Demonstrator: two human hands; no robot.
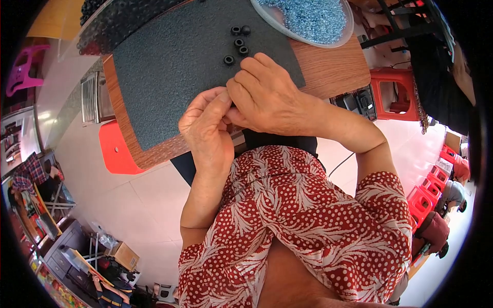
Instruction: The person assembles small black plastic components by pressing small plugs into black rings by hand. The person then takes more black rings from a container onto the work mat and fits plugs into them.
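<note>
My left hand (206,122) and my right hand (268,95) meet over the near edge of a dark textured mat (164,77). Fingers of both are closed and their tips press together. Whatever lies between them is hidden by the fingers. Just beyond my right hand, several small black ring-shaped parts (229,60) with holes rest on the mat; one of them shows a rounded, closed side.
The mat lies on a wooden table (334,69). A clear tub (346,36) of tiny blue pieces stands at the far right, a clear container of black parts (110,31) at the far left. Red stools (115,149) flank the table. Other people sit at right.
</note>
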